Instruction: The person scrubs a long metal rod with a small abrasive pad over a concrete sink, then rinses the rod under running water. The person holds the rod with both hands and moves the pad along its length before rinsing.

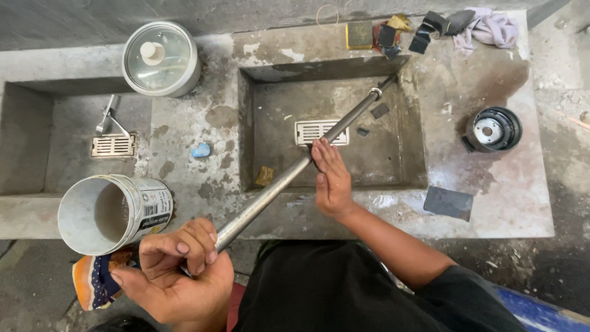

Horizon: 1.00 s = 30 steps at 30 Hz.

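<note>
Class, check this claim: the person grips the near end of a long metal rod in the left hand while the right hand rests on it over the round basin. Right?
Not quite. The head view shows the basin is rectangular, not round. The left hand grips the rod; the right hand rests on it.

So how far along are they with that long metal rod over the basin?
Mid-job, it seems. The metal rod lies slanted across the concrete basin; the left hand grips its near end, and the right hand presses a small dark piece against its middle. More dark sheets lie ready. How much is already rubbed cannot be told.
</note>
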Each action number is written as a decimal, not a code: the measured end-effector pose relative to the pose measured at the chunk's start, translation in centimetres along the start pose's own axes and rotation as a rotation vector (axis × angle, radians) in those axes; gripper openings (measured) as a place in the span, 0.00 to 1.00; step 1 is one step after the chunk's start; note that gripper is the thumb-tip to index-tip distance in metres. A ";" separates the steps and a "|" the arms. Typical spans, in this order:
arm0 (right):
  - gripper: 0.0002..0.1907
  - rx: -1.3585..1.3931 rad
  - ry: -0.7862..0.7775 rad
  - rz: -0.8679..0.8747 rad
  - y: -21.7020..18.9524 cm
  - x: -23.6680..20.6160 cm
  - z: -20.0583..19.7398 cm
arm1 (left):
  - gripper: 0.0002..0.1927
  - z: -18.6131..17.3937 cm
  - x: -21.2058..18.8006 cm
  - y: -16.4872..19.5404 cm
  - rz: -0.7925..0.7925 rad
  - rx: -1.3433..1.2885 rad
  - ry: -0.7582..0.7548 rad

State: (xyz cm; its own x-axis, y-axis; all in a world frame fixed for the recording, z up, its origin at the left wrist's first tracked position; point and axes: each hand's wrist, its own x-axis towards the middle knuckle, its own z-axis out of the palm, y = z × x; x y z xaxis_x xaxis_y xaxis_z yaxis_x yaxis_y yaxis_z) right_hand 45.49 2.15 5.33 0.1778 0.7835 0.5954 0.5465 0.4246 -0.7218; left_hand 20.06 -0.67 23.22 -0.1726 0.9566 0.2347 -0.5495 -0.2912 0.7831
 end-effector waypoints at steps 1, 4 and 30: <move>0.22 -0.021 0.025 -0.005 0.5 -0.1 0.0 | 0.36 -0.1 0.2 -0.1 0.002 -0.010 0.008; 0.22 -0.132 0.100 0.076 4.5 1.9 -0.8 | 0.36 -0.4 1.0 -0.3 -0.009 -0.034 0.045; 0.23 -0.184 0.164 0.239 7.6 1.9 0.5 | 0.33 0.5 2.9 0.4 0.012 0.017 -0.233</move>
State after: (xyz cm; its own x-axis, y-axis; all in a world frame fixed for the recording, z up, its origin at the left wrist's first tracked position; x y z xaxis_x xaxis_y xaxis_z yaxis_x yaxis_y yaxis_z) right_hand 49.55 7.12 0.76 0.4392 0.7614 0.4769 0.6096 0.1373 -0.7807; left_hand 19.71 1.99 24.53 0.0160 0.9293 0.3690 -0.5347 -0.3039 0.7885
